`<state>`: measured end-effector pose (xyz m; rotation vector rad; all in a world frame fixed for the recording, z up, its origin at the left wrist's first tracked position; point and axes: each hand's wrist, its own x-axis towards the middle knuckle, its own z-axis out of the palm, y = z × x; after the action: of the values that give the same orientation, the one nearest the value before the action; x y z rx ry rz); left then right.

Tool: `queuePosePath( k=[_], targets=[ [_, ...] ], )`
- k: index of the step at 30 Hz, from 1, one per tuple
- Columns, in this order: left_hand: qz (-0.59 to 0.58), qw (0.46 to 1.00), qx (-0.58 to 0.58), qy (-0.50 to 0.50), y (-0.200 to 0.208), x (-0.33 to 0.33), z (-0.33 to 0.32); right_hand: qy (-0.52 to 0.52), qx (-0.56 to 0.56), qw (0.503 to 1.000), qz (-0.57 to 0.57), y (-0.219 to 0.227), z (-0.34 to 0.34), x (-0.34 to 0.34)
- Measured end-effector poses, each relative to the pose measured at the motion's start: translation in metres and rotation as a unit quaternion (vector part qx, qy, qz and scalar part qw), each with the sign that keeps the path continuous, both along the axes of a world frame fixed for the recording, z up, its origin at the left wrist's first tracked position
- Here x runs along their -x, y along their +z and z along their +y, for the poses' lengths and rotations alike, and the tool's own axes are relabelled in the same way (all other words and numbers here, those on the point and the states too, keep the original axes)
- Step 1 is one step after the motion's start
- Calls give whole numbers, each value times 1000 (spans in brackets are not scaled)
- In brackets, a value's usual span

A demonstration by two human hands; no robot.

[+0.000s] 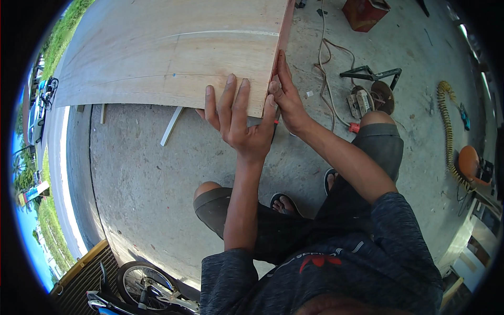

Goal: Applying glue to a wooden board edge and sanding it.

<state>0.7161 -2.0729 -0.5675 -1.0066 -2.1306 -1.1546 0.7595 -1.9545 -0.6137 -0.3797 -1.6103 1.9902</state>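
A large plywood panel (220, 55) fills the upper middle, pencil lines across its pale face and a reddish strip (286, 23) along its right edge. My left hand (242, 118) lies on the panel's near right corner, fingers spread flat on top and one finger at the near edge. Against the right edge rests my right hand (290, 102), its fingers stretched along the side and its thumb close to the left thumb. The undersides of the fingers are hidden. A small red and black item (276, 122) shows partly beside the left thumb.
On the concrete floor (157, 163) to the right lie an angle grinder (361, 101), a cable (325, 79), a black metal bracket (375, 73) and a coiled yellow hose (445, 115). A red tin (366, 14) stands farther off. A motorcycle (144, 286) is at lower left. Wooden strips (171, 126) show under the panel.
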Motion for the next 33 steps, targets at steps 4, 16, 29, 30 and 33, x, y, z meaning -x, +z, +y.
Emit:
queuePosePath(
  k=[4,16,29,30,33],
  targets=[
    [3,1000,-7,4,0,-1,4,-6,6,1000,10,-3,1,1],
    [-27,999,-43,-16,-14,0,3,-2,-6,1000,14,0,5,-3],
    [-24,998,-63,-18,-14,7,7,82,130,988,-9,26,18,4],
    [-24,997,-69,-19,-13,8,8,85,125,988,-5,25,17,4],
    [-3,999,-34,-3,2,3,6,70,17,997,1,9,10,-3]
  ],
)
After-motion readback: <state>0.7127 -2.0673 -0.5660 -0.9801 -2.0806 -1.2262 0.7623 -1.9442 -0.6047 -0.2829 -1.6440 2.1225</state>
